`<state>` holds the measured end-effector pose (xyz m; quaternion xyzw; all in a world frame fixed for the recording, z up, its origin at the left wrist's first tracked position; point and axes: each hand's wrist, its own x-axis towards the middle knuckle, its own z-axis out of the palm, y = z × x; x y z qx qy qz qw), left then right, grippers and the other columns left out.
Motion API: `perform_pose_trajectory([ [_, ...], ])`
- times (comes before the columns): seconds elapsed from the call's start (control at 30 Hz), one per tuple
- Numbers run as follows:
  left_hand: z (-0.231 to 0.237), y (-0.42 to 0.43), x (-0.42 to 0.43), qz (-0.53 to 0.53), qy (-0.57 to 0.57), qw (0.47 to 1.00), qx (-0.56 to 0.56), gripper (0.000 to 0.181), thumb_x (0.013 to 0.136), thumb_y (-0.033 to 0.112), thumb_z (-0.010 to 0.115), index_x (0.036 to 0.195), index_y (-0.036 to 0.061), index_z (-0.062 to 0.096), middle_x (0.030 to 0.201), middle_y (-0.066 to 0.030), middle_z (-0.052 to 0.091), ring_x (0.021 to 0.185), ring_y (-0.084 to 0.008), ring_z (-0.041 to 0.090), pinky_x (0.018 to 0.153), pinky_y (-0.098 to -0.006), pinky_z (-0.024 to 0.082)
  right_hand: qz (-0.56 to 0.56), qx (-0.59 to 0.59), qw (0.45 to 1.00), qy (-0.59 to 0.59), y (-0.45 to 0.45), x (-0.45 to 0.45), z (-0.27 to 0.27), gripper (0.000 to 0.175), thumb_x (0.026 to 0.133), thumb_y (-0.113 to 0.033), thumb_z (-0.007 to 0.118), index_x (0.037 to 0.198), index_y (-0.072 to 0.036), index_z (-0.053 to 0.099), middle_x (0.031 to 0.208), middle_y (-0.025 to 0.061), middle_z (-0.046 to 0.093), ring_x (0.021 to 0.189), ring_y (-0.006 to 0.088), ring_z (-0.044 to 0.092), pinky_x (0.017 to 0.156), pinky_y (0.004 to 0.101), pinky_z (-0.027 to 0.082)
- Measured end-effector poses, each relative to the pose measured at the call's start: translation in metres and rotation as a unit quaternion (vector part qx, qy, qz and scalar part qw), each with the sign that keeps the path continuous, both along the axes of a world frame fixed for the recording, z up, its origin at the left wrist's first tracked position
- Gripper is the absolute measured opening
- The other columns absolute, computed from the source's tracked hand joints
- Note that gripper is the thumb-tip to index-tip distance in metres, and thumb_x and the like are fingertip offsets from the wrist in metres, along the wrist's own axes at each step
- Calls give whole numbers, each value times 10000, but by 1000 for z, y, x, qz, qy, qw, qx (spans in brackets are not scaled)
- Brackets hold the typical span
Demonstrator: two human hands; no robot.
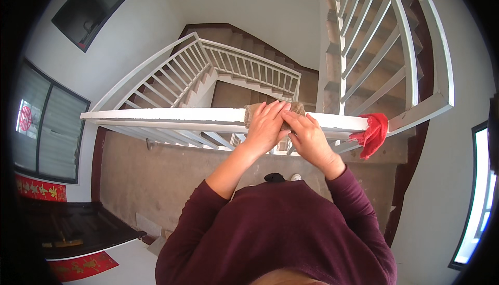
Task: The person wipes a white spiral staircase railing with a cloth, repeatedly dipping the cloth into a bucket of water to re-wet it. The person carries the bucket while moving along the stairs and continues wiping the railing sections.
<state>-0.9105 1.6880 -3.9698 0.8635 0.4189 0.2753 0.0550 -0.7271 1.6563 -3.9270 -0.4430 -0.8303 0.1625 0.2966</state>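
Observation:
A brown cloth (298,108) is draped over the top of a white stair handrail (175,113) in front of me. My left hand (263,126) lies across the cloth, fingers pointing away over the rail. Close against it, my right hand (308,132) presses on the cloth's right part, and the fingertips of both hands meet. Most of the cloth is hidden under my hands. Further right, a red cloth (375,133) hangs over the rail near its corner. Chipped paint shows along the handrail's edges.
Beyond the rail the stairwell drops to lower steps (237,42) with a white balustrade (249,66). Another flight with railings (374,51) lies at right. A dark door (74,226) and a window (50,123) are at left. Below me is a concrete landing (156,172).

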Motion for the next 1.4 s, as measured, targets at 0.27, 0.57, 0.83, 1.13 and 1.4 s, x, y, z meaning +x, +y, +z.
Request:
perform_pose_trajectory([
  [0.27, 6, -6, -16, -8, -38, 996, -79, 755, 765, 214, 824, 1428, 45, 504, 1437, -142, 530, 1350, -336, 482, 1116, -483, 376, -60, 14, 996, -72, -9, -8, -17, 706, 795, -94, 739, 1453, -76, 483, 1250, 133, 610, 1109, 306, 587, 880, 432, 415],
  [0.57, -1, 3, -26, 38, 26, 998, -48, 773, 678, 226, 873, 1361, 78, 543, 1283, -92, 582, 1238, -288, 539, 1127, -527, 352, -89, 129, 976, -150, 10, -39, -37, 705, 758, -73, 743, 1411, -7, 487, 1325, 147, 570, 1152, 338, 539, 1073, 518, 381],
  [0.83, -1, 3, -77, 55, 59, 996, -47, 739, 681, 257, 856, 1334, 88, 555, 1292, -65, 578, 1255, -263, 536, 1143, -575, 322, -90, 125, 980, -128, 18, -97, -38, 625, 749, -33, 691, 1346, 25, 514, 1258, 169, 612, 1128, 352, 555, 1066, 476, 416],
  [1.13, -3, 1, -124, 110, 31, 993, 0, 711, 678, 193, 861, 1322, 110, 570, 1320, -26, 560, 1265, -238, 537, 1141, -714, 235, -112, 182, 972, -101, 26, -156, -54, 637, 765, -29, 661, 1379, 7, 497, 1302, 161, 573, 1158, 355, 531, 1060, 498, 409],
  [1.4, -19, -19, -107, 171, -14, 985, -12, 815, 614, 165, 885, 1351, 98, 545, 1367, -55, 558, 1321, -261, 515, 1149, -720, 194, 6, 103, 990, -96, 30, -124, -41, 780, 695, -156, 792, 1402, -43, 481, 1100, 113, 590, 1110, 314, 540, 1001, 482, 398],
])
